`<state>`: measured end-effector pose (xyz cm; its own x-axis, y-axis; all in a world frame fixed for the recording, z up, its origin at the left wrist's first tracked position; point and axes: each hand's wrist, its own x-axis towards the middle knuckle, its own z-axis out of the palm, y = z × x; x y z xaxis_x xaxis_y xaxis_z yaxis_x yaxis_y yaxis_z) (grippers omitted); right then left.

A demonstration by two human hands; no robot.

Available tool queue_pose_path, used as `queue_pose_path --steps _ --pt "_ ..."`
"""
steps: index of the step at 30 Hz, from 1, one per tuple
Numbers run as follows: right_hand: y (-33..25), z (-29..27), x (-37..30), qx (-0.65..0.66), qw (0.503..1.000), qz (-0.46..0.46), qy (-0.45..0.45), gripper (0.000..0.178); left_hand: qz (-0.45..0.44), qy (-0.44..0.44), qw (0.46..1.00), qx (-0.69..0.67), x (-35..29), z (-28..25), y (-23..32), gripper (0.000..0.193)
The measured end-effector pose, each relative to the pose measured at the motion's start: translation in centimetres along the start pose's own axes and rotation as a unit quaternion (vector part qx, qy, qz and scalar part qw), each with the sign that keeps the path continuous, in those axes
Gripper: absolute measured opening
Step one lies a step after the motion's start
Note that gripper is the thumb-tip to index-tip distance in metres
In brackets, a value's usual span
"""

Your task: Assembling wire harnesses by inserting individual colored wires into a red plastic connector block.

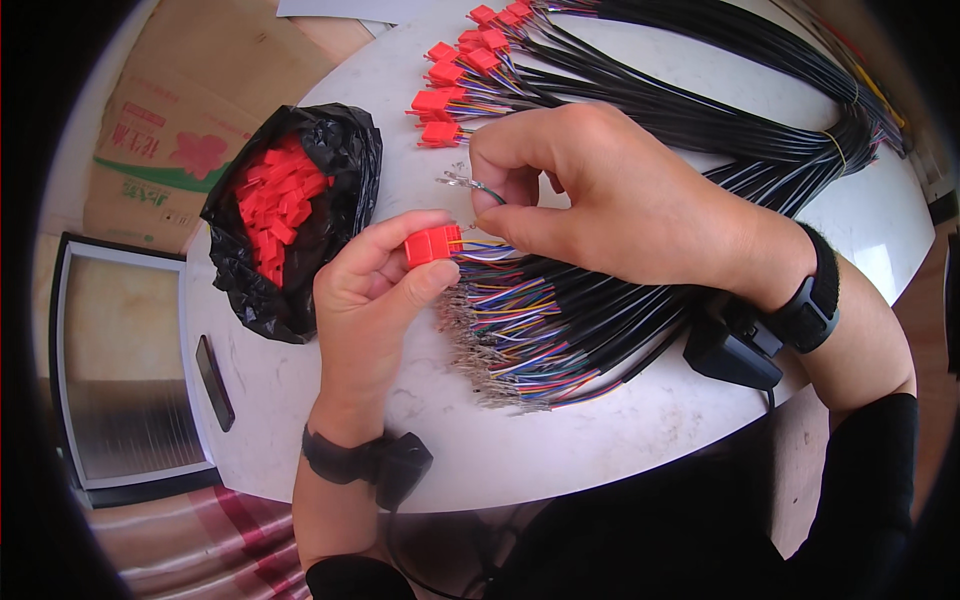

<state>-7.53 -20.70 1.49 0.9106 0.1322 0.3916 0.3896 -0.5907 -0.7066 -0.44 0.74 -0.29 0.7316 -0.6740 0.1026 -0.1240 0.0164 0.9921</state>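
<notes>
Between the thumb and fingers of my left hand (375, 275) is a red plastic connector housing (432, 244), with a few thin coloured wires running into its right side. My right hand (590, 195) is just above and to the right, its thumb and forefinger pinching a thin wire with a metal crimp terminal; other terminal-tipped wires (462, 181) stick out left of its fingers. Below both hands fans a bundle of black cables (620, 315), their stripped coloured wires (510, 345) ending in bare metal terminals. Part of the pinched wire is hidden behind my fingers.
A black plastic bag (345, 150) full of loose red housings (275, 205) stands on the left of the white table (460, 450). At the back lie black cables with red housings fitted (440, 103). A dark phone-like slab (214, 382) rests near the left edge, beside a cardboard box (170, 120).
</notes>
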Motion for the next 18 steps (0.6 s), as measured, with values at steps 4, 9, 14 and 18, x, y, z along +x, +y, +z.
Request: queue_pose_path --steps 4,9,14,18 --pt "0.2 0.2 -0.2 0.019 1.0 0.003 0.013 0.013 0.003 -0.009 1.0 -0.012 0.2 0.1 -0.3 0.036" --pt "-0.2 0.0 -0.1 0.037 0.999 0.031 0.002 0.017 -0.026 -0.01 0.998 -0.05 0.3 0.2 -0.5 0.035" --pt "0.1 0.2 0.0 0.086 0.994 0.066 -0.004 0.019 -0.036 -0.013 0.999 -0.034 0.2 0.1 -0.2 0.035" --pt "0.8 0.2 0.0 0.163 0.976 0.129 -0.059 0.015 -0.028 -0.005 0.998 -0.049 0.2 0.5 0.7 0.032"
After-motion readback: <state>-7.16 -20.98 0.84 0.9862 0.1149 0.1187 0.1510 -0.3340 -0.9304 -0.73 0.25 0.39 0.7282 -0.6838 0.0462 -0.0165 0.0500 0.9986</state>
